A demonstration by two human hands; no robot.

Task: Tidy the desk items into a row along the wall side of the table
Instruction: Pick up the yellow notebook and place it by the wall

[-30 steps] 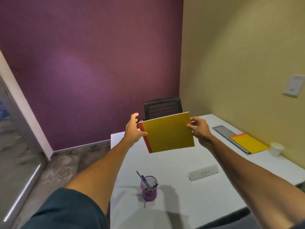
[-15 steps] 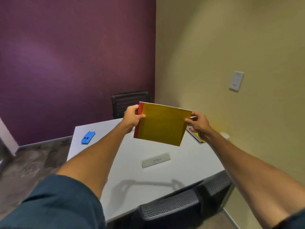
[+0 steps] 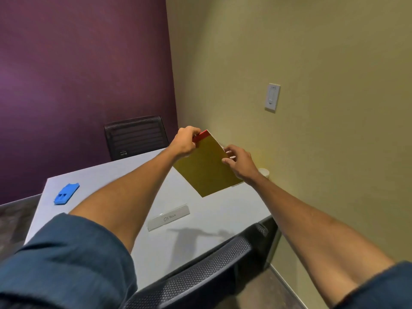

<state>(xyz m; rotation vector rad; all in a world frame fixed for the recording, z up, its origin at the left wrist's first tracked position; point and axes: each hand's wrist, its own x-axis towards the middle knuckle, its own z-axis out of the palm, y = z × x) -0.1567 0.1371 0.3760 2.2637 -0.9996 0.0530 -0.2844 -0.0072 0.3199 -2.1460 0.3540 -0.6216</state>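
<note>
A yellow notepad [image 3: 206, 169] with a red bound edge hangs tilted in the air above the far right part of the white table [image 3: 107, 175]. My left hand [image 3: 186, 142] pinches its red top corner. My right hand [image 3: 239, 161] grips its right edge, close to the olive wall. A clear name plate [image 3: 168, 217] with handwriting lies flat in the middle of the table. At the table's left edge lies a blue plastic piece [image 3: 66, 194]. Just behind my right wrist, a white cup [image 3: 264, 172] peeks out by the wall.
A black mesh chair [image 3: 136, 137] stands at the far end of the table against the purple wall. Another mesh chair back [image 3: 200, 266] is pushed in at the near edge. A light switch [image 3: 272, 97] is on the olive wall.
The notepad has turned from nearly level to a steep diagonal and moved toward the olive wall, both hands still on it. The view has swung right and the pen cup is out of sight.
</note>
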